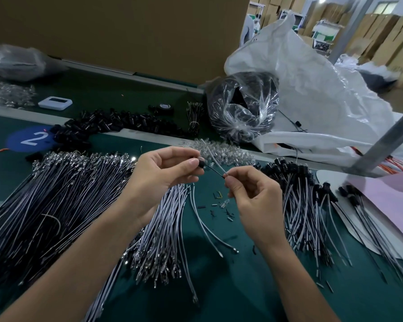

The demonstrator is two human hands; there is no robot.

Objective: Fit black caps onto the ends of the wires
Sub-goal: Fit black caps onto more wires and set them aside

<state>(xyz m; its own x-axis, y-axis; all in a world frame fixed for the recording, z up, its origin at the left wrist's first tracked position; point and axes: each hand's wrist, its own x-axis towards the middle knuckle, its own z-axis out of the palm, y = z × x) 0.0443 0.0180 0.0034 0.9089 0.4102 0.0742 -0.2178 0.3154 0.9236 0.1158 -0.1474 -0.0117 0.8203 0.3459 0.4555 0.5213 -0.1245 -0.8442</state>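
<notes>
Where the table lies nearest: a green mat (242, 287) carries loose bare-ended wires, one bundle (168, 224) fanning out below the hands and a larger heap (56, 194) at the left.
Right side: capped wires (298, 205) lie piled with their black ends pointing away, beside a pink sheet (386, 201).
Left hand (163, 173): raised above the mat, thumb and forefinger pinching a black cap (201, 164).
Right hand (251, 196): close to the left but not touching it, fingertips pinching the wire (213, 169) that runs from the cap.
Behind the hands: a pile of clear parts (223, 152); farther left, loose black caps (116, 124) next to a blue sticker (30, 138) marked 2.
Far edge: a clear bag (242, 108) of black pieces rests against a white sack (323, 89), with a brown cardboard wall (126, 31) behind.
</notes>
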